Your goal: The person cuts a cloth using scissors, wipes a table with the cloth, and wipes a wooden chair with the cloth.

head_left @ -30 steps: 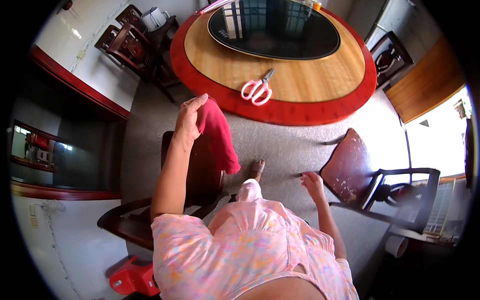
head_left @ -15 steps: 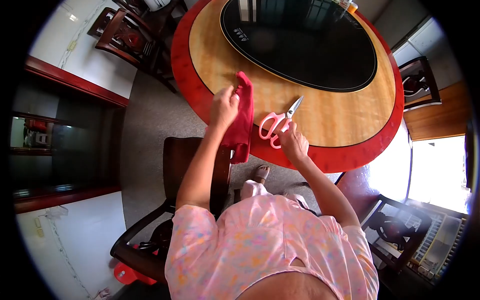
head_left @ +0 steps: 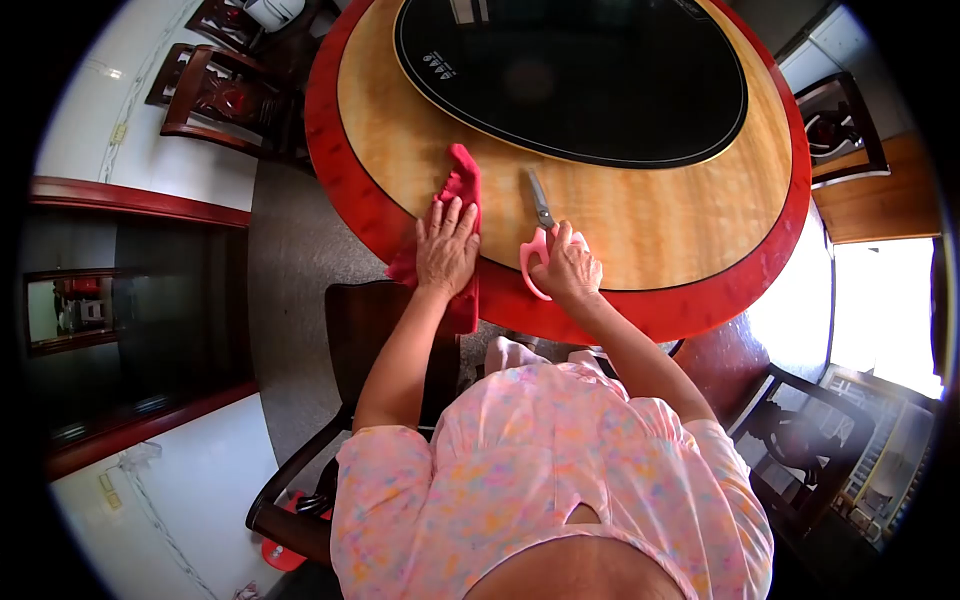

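A dark pink-red piece of cloth [head_left: 461,182] lies at the near left of the round table [head_left: 620,215], part of it hanging over the edge. My left hand [head_left: 447,250] presses flat on it, palm down, fingers stretched out. To the right, my right hand [head_left: 570,268] grips the pink handles of the scissors [head_left: 543,212]. The blades point away from me and look closed. My fingers cover part of the handles.
A black glass turntable [head_left: 580,85] stands on the table. One dark wooden chair [head_left: 372,345] is at the near left, against the table's edge. Other dark chairs stand at the far left [head_left: 225,100], far right [head_left: 840,130] and near right [head_left: 800,450].
My left hand has gone from holding up the cloth to lying flat on it, and the cloth now rests on the table. The scissors have turned and shifted left with my right hand.
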`<state>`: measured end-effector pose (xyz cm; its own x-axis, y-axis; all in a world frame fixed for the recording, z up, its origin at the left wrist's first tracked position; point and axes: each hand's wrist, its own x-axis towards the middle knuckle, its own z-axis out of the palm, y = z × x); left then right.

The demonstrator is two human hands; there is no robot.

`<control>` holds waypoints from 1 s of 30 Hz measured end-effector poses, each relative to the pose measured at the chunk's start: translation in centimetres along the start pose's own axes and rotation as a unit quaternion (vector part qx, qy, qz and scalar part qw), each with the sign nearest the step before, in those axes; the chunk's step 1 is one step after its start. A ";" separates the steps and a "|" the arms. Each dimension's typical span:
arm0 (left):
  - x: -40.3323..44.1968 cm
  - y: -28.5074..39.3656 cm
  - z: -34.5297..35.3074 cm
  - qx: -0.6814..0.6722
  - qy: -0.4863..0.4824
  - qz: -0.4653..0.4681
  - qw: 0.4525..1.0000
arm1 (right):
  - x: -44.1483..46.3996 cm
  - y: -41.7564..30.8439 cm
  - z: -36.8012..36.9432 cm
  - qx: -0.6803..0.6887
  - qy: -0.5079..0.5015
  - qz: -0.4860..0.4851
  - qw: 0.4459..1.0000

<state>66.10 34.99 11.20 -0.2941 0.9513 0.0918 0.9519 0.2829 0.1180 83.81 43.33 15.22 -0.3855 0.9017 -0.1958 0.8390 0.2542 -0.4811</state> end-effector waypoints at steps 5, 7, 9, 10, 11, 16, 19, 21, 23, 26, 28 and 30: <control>3.4 -0.8 2.0 0.029 0.036 -0.052 0.998 | -1.7 5.3 -2.5 0.033 -0.008 -0.078 0.996; 3.7 -0.5 2.4 0.038 0.040 -0.072 0.996 | -3.2 7.7 -3.5 0.104 -0.003 -0.098 0.990; 3.7 -0.5 2.8 0.044 0.035 -0.085 0.995 | -5.3 10.4 -4.4 0.152 0.042 -0.032 0.987; 3.7 -0.3 2.8 0.034 0.033 -0.087 0.995 | -6.3 12.0 -5.0 0.241 0.056 -0.006 0.969; 3.6 0.0 2.7 0.026 0.023 -0.091 0.995 | -7.4 13.7 -5.8 0.327 0.070 0.021 0.942; 2.4 3.1 2.6 -0.008 0.033 -0.015 0.999 | -13.4 21.6 -8.5 0.532 0.176 0.079 0.824; 1.8 7.5 3.1 -0.017 0.034 0.080 0.996 | -15.3 23.4 -10.1 0.543 0.306 0.138 0.770; 2.2 10.8 3.4 -0.051 0.039 0.153 0.986 | -16.1 24.5 -10.8 0.520 0.346 0.181 0.760; 3.1 15.3 3.0 -0.093 0.012 0.223 0.970 | -16.0 25.5 -11.0 0.500 0.369 0.177 0.763; 4.8 22.2 4.1 -0.138 0.017 0.299 0.944 | -15.6 25.8 -12.0 0.483 0.369 0.184 0.772; 5.8 27.0 5.2 -0.177 0.015 0.339 0.924 | -15.2 26.5 -11.8 0.491 0.355 0.151 0.781; 5.8 31.9 5.7 -0.191 0.009 0.381 0.904 | -14.7 26.1 -12.0 0.499 0.340 0.137 0.785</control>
<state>95.24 50.25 9.89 0.4311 0.8491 0.3054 0.7803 -0.5207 0.3463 115.95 40.92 15.80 0.3350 0.9396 -0.0702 0.0052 -0.0764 -0.9971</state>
